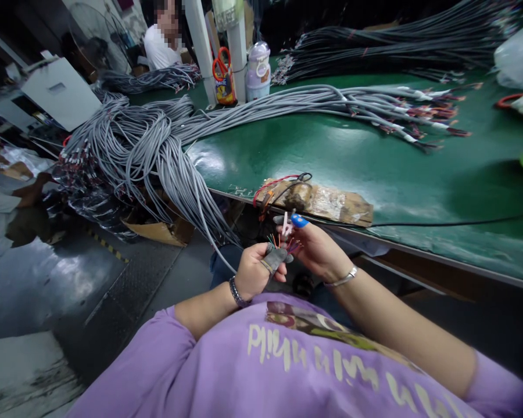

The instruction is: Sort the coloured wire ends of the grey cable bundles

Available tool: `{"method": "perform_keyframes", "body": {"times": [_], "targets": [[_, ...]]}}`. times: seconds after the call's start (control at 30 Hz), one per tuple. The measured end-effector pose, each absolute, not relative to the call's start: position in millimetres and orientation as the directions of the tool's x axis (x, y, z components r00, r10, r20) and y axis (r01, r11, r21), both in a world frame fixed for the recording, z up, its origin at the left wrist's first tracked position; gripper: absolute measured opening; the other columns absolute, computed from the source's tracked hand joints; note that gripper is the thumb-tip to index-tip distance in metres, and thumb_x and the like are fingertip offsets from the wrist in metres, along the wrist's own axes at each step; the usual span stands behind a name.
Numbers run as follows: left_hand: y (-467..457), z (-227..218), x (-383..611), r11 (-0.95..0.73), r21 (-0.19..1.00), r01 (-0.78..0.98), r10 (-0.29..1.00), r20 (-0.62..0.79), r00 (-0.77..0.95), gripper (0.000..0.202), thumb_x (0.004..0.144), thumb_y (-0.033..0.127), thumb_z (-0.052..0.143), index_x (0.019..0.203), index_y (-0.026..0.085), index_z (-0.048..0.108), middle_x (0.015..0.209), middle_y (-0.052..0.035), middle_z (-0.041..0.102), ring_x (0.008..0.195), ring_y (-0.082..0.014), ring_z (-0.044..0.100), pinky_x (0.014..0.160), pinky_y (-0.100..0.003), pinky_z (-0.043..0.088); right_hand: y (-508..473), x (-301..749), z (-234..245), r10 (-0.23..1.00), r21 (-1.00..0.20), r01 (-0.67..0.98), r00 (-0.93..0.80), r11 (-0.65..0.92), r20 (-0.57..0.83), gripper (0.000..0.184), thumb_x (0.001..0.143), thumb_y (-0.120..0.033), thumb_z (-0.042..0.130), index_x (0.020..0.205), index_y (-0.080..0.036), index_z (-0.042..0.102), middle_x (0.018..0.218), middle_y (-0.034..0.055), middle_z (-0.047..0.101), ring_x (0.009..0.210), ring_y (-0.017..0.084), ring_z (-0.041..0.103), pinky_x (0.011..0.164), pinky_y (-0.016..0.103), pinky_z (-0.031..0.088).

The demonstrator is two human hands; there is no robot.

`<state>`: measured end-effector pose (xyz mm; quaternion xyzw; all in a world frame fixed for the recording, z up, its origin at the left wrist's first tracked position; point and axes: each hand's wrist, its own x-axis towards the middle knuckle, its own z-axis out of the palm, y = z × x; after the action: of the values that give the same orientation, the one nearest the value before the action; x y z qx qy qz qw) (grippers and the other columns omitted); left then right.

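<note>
My left hand (255, 270) is closed in a fist round a grey cable (200, 209) whose stripped end fans out into thin coloured wires (279, 239). The thumb wears a grey finger cot. My right hand (314, 247) faces it just below the table edge, fingers pinched on some of those thin wires, one fingertip covered by a blue cot (299, 220). The grey cable runs up and left into a big bundle of grey cables (139, 145) hanging off the green table (331, 157).
Grey cable bundles with coloured ends (418, 116) and black bundles (396, 40) lie across the table. A taped cardboard piece with red and black wires (322, 200) sits on the near edge. Scissors (221, 64) and a bottle (258, 69) stand by white posts. Another person (161, 43) sits far left.
</note>
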<state>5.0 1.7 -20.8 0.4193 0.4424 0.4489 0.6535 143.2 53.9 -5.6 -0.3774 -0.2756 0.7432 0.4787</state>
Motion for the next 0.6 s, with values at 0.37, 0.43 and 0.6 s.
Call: {"method": "perform_keyframes", "body": {"times": [0.37,0.43,0.6], "targets": [[9,-19,13,0.259,0.916,-0.307,0.964,-0.225,0.142,0.043,0.067,0.053,0.075,0.069,0.013,0.061,0.052,0.0008,0.059,0.038,-0.0077,0.052,0.038,-0.019,0.042,63,139,-13,0.902,-0.662,-0.614,-0.262,-0.429,-0.342,0.046,0.067,-0.064,0.074,0.074,-0.019,0.068,0.071,0.0024,0.068,0.054,0.013,0.054,0.055,0.027,0.048],[9,-20,13,0.262,0.917,-0.299,0.963,-0.228,0.143,0.042,0.067,0.052,0.075,0.070,0.012,0.061,0.052,0.0007,0.059,0.038,-0.0076,0.052,0.038,-0.018,0.042,65,138,-15,0.908,-0.653,-0.633,-0.256,-0.417,-0.332,0.045,0.068,-0.063,0.074,0.073,-0.020,0.067,0.070,0.0018,0.067,0.053,0.012,0.053,0.055,0.027,0.049],[7,-23,13,0.276,0.920,-0.280,0.959,-0.243,0.145,0.043,0.067,0.053,0.075,0.070,0.012,0.061,0.052,0.0011,0.059,0.038,-0.0073,0.052,0.038,-0.018,0.042,64,137,-18,0.930,-0.673,-0.642,-0.259,-0.368,-0.261,0.045,0.069,-0.066,0.072,0.074,-0.022,0.063,0.069,0.0004,0.066,0.055,0.013,0.057,0.055,0.026,0.049]]}}
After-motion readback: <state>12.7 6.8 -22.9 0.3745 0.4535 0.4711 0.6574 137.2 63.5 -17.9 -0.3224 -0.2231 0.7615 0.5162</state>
